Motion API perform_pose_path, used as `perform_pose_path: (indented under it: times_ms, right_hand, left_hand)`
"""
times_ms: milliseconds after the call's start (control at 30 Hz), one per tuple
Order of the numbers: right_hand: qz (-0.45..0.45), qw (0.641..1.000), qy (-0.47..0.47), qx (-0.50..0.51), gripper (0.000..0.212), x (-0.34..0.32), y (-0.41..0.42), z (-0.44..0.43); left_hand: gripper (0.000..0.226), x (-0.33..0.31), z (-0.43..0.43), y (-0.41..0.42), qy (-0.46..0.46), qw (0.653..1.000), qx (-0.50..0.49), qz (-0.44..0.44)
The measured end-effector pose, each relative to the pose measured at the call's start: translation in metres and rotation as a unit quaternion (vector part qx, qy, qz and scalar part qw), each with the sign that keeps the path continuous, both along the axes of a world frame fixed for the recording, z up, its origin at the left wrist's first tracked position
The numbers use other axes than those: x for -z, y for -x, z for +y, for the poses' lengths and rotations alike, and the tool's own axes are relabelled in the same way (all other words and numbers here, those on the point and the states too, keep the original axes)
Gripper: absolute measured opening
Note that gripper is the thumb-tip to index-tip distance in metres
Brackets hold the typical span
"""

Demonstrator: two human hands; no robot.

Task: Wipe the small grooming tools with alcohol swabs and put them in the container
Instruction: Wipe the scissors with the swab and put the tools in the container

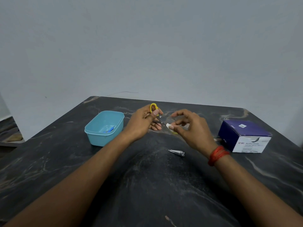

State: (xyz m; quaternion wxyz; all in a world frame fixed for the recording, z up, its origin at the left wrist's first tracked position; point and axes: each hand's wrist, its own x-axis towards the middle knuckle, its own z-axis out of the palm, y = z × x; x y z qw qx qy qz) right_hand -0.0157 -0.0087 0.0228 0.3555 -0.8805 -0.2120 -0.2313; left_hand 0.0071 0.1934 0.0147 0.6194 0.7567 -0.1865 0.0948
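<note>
Two hands meet above the dark marbled bench (147, 185). The left hand (144, 123) grips small yellow-handled scissors (153, 107); the right hand (188, 128) pinches a white alcohol swab (168, 125) at the blade tip. A silver metal nail clipper (177, 152) lies on the bench nearer the person. Left of the hands, the light blue plastic container (98, 138) holds a blue tool (109, 129). A purple-and-white swab box (244, 136) stands at the right.

hands (165, 124) wiping scissors (155, 112), swab (168, 125)
</note>
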Motion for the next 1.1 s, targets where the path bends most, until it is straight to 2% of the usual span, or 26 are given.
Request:
perform_pose_path:
  times_ms: [167, 300, 500, 800, 1100]
  right_hand:
    - [0.036, 0.999, 0.026, -0.010, 0.030, 0.001, 0.001, -0.004]
    - [0.041, 0.998, 0.040, -0.020, 0.040, 0.003, 0.003, 0.003]
    - [0.056, 0.998, 0.034, -0.010, 0.046, -0.001, 0.000, -0.003]
    - [0.051, 0.999, -0.018, -0.007, 0.043, -0.007, 0.000, -0.008]
    - [0.069, 0.996, 0.046, -0.022, 0.052, 0.003, 0.001, 0.001]
  left_hand:
    - [0.019, 0.003, -0.003, 0.003, -0.050, 0.999, 0.009, -0.014]
    - [0.018, 0.006, -0.007, 0.005, -0.090, 0.995, 0.018, -0.047]
    - [0.020, 0.002, 0.002, -0.001, -0.051, 0.998, -0.005, -0.027]
    - [0.026, -0.007, 0.015, -0.003, 0.017, 0.999, -0.028, 0.002]
    - [0.023, 0.006, 0.000, 0.000, -0.048, 0.999, 0.004, -0.009]
